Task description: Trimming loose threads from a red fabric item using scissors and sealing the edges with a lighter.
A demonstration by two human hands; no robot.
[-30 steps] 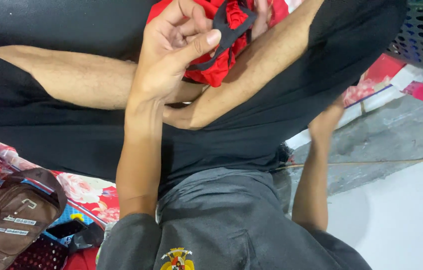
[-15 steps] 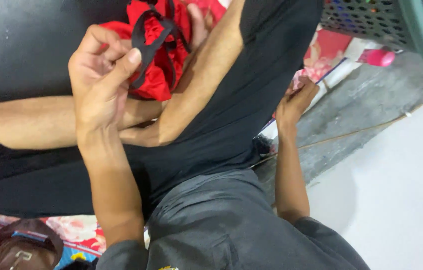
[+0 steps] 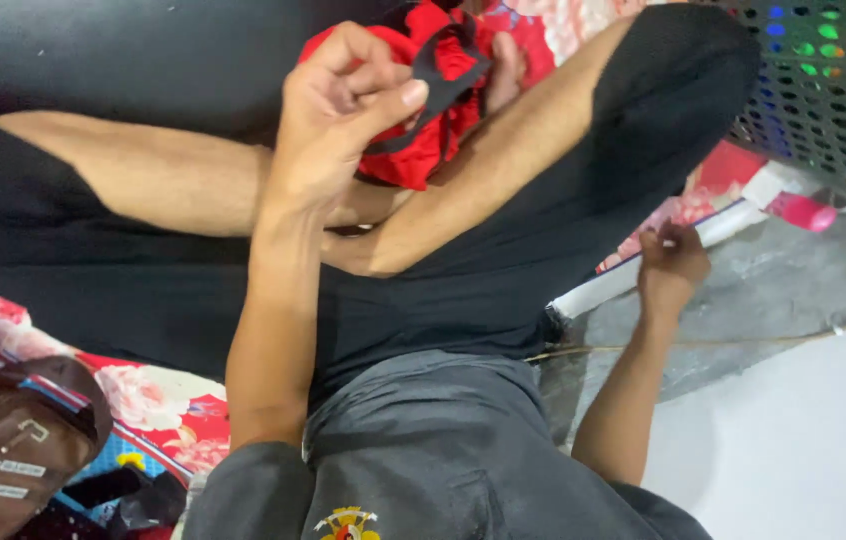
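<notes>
Head view, above the crossed legs: left hand [image 3: 343, 120] pinches a black strap [image 3: 435, 85] of the red cloth [image 3: 413, 150] on the lap. Right hand [image 3: 673, 265] grips the mat edge [image 3: 633, 275], fingers curled shut.

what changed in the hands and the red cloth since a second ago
The right hand dropped off the red cloth, where it was a second ago, to the edge of the floral mat beside the leg. The left hand kept pinching the cloth's black strap throughout; its place in the picture shifts, perhaps only because the camera swung. The person stays seated cross-legged, cloth bunched by the knees.
</notes>
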